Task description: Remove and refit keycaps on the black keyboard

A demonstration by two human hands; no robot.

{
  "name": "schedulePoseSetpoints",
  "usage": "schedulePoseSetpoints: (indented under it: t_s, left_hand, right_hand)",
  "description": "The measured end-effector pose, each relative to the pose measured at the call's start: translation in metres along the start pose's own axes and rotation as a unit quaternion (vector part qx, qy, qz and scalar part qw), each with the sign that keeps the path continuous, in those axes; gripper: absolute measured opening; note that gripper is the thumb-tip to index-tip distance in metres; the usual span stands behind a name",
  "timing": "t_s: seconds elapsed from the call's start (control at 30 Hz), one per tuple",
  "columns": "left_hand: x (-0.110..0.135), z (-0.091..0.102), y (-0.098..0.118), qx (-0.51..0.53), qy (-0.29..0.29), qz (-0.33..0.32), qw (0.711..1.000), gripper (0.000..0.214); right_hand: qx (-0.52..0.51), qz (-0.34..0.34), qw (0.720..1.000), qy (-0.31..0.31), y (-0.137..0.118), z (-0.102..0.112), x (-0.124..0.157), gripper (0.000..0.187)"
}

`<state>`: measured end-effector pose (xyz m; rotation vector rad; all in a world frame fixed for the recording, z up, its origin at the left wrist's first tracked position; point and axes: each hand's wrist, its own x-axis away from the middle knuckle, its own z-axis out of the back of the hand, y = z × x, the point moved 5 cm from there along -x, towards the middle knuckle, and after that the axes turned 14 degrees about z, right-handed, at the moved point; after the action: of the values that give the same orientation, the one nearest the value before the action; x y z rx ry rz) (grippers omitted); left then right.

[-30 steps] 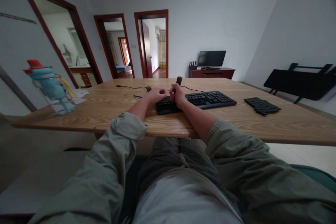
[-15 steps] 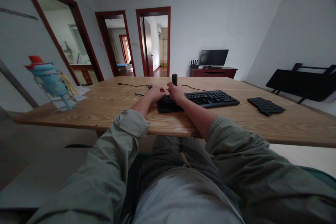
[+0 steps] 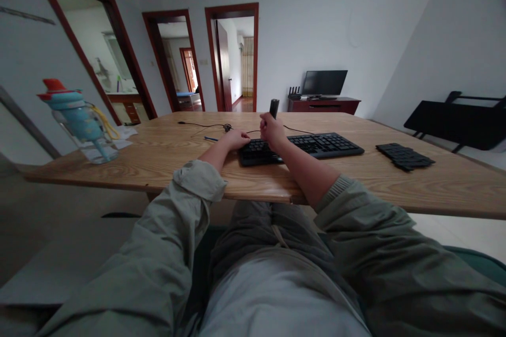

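Note:
A black keyboard (image 3: 316,145) lies on the wooden table (image 3: 158,163) in front of me. My right hand (image 3: 272,132) is raised a little above the keyboard's left end and is closed around a small dark upright tool (image 3: 273,107). My left hand (image 3: 235,139) rests at the keyboard's left edge with its fingers curled; what they hold, if anything, is too small to make out. A thin black cable (image 3: 205,126) runs across the table behind my hands.
A blue drinking bottle with a red cap (image 3: 79,121) stands at the table's left end on some paper. A pile of black keycaps (image 3: 404,156) lies right of the keyboard. A blue pen (image 3: 211,138) lies left of my hands. A folded black table (image 3: 454,124) leans at the right wall.
My right hand has lifted slightly off the keyboard with the dark tool, which now tilts a little to the right. My left hand has stayed at the keyboard's left edge.

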<state>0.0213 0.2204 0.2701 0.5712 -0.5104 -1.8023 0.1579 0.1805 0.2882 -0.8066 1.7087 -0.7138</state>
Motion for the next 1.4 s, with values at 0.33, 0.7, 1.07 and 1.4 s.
schedulePoseSetpoints:
  t_s: [0.33,0.7,1.07,1.4]
  left_hand:
    - [-0.002,0.002,-0.002,-0.051,-0.017,-0.003,0.999,0.018]
    - [-0.009,0.005,-0.007,-0.045,-0.016,0.011,0.999,0.014]
    - [-0.005,0.003,-0.007,-0.045,-0.034,-0.004,0.998,0.023]
    - [-0.002,0.004,-0.004,-0.052,-0.037,-0.001,0.998,0.021]
  right_hand:
    - [-0.060,0.024,0.995,0.077,-0.053,0.085,-0.031,0.038]
    - [0.400,0.132,0.885,-0.196,-0.110,0.163,0.023,0.015]
    - [0.620,0.172,0.654,-0.398,-0.055,0.055,0.067,0.020]
    - [0.576,0.191,0.690,-0.394,-0.089,0.098,0.059,0.017]
